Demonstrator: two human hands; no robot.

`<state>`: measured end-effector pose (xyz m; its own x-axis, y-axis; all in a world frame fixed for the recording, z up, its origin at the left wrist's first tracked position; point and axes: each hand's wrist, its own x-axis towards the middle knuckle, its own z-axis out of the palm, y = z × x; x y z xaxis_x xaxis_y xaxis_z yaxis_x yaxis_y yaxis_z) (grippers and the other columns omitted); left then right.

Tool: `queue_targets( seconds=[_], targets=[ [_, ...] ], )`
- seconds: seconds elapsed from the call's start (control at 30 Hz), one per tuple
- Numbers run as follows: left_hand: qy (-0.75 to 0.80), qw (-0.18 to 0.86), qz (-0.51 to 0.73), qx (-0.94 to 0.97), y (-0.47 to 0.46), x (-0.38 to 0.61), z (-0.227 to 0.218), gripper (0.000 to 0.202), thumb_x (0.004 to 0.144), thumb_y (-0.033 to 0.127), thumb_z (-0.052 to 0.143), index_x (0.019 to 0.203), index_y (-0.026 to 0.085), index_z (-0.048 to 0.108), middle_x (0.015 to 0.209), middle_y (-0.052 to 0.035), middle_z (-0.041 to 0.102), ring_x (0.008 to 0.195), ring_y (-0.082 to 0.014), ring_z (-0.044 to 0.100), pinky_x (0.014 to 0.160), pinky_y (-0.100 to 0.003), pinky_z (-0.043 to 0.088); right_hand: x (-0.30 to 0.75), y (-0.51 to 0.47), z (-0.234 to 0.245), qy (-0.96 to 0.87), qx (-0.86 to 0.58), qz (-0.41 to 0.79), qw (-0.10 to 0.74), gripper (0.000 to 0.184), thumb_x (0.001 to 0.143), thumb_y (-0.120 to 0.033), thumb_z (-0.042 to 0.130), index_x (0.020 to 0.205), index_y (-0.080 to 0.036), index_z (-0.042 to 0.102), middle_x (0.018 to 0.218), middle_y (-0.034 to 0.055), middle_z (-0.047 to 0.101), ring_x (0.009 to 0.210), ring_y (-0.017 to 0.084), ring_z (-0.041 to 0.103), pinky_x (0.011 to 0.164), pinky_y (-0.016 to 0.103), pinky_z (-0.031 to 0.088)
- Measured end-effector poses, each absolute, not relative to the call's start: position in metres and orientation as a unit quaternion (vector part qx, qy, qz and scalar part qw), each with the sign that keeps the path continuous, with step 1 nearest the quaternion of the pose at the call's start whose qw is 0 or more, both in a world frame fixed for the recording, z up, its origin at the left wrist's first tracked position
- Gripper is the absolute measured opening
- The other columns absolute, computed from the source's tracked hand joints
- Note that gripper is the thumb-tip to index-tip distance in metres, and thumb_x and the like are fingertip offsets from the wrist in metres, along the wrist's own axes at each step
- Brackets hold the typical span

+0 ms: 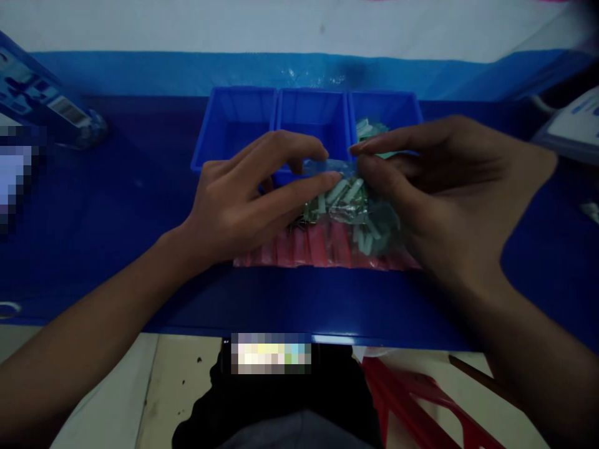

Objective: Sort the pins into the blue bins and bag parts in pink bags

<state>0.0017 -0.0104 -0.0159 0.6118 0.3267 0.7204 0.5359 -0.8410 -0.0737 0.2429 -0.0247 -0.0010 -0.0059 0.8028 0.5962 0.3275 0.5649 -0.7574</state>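
A small clear plastic bag [346, 198] holding several pale, stick-like pieces is between my hands. My left hand [238, 199] pinches its upper left side, thumb in front and index finger behind. At the bag's top right corner, the thumb and index finger of my right hand [440, 181] are pressed together on the plastic. Another clear bag [374, 236] with similar pale pieces lies just below, partly covered. Beneath both is a row of pink-red strips or packets [322, 246] on the table; my hands hide part of it.
Three blue bins stand side by side behind my hands: a left bin [243, 93], a middle bin [313, 96] and a right bin [397, 100] with pale-green bagged items. A blue printed box [42, 87] is at left. Below the blue table's edge [196, 333] is a red plastic stool [412, 399].
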Motion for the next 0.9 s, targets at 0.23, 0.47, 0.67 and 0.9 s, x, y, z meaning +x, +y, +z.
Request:
queue_targets(
  seconds=[0.23, 0.47, 0.67, 0.9],
  targets=[
    [-0.245, 0.179, -0.413, -0.859, -0.012, -0.002, -0.011, 0.025, 0.103, 0.02, 0.073, 0.128, 0.023, 0.072, 0.115, -0.0006, 0.079, 0.092, -0.0143, 0.078, 0.075, -0.027, 0.065, 0.246, -0.02, -0.001, -0.705, -0.345, 0.32, 0.53, 0.027, 0.093, -0.007, 0.076, 0.11, -0.027, 0.082, 0.109, -0.003, 0.083, 0.099, 0.016, 0.08, 0.09, 0.033, 0.066],
    [-0.241, 0.118, -0.453, -0.85, -0.019, 0.006, -0.005, 0.033, 0.103, 0.02, 0.078, 0.134, 0.015, 0.069, 0.101, 0.002, 0.082, 0.089, -0.0124, 0.081, 0.086, -0.023, 0.069, 0.246, -0.028, -0.002, -0.756, -0.362, 0.215, 0.502, 0.012, 0.092, -0.023, 0.084, 0.103, -0.028, 0.082, 0.092, -0.0047, 0.081, 0.081, 0.016, 0.075, 0.07, 0.034, 0.059],
    [-0.22, 0.171, -0.439, -0.854, -0.006, 0.004, -0.01, 0.054, 0.1, 0.004, 0.063, 0.151, 0.024, 0.062, 0.114, 0.0, 0.08, 0.088, -0.0139, 0.078, 0.074, -0.025, 0.064, 0.248, -0.019, -0.001, -0.725, -0.353, 0.233, 0.544, 0.037, 0.087, -0.016, 0.085, 0.122, -0.029, 0.076, 0.127, -0.0006, 0.078, 0.072, 0.011, 0.07, 0.061, 0.029, 0.057],
    [-0.246, 0.143, -0.47, -0.836, -0.007, -0.004, -0.01, 0.031, 0.098, 0.017, 0.078, 0.128, 0.023, 0.077, 0.117, -0.0068, 0.077, 0.096, -0.0179, 0.075, 0.077, -0.031, 0.062, 0.25, -0.027, 0.001, -0.745, -0.338, 0.242, 0.521, 0.018, 0.1, -0.03, 0.073, 0.115, -0.027, 0.083, 0.102, 0.0049, 0.079, 0.085, 0.019, 0.07, 0.075, 0.038, 0.061]
  ],
)
